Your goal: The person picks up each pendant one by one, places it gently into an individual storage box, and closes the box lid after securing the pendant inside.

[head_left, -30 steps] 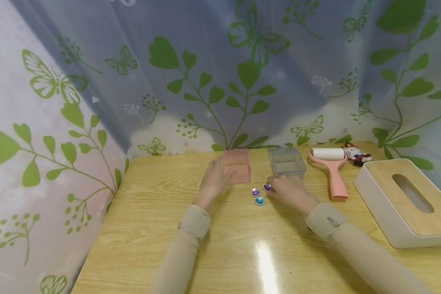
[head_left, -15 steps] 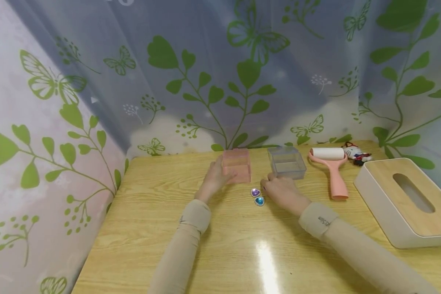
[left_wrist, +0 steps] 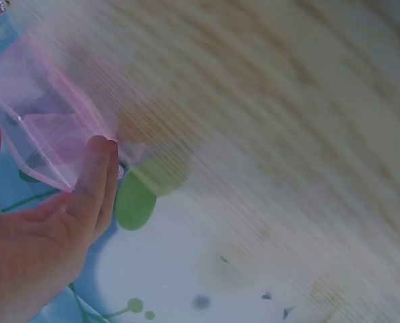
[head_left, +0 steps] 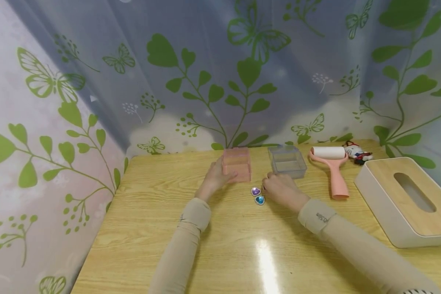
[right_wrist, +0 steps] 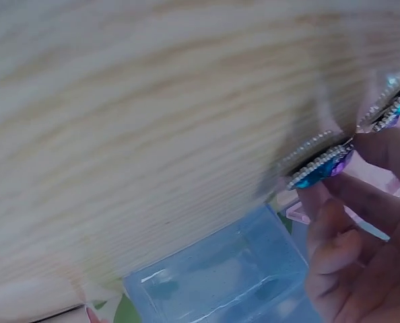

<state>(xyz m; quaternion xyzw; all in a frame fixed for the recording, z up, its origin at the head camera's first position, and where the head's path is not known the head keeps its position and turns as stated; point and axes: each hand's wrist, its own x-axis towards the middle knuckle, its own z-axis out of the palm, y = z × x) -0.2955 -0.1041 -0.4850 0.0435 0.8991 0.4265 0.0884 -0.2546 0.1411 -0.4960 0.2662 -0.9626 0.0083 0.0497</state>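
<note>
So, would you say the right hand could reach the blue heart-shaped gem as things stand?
Probably yes: the right hand is close beside the blue heart-shaped gem, which lies uncovered on the table. However, it seems to pinch another gem, which might need releasing first.

the bench (head_left: 143,228) leaves passage at front and left; a narrow lane parts the pink box (head_left: 237,163) from the clear box (head_left: 288,162); roller (head_left: 337,175) and tissue box (head_left: 380,208) bar the right.
</note>
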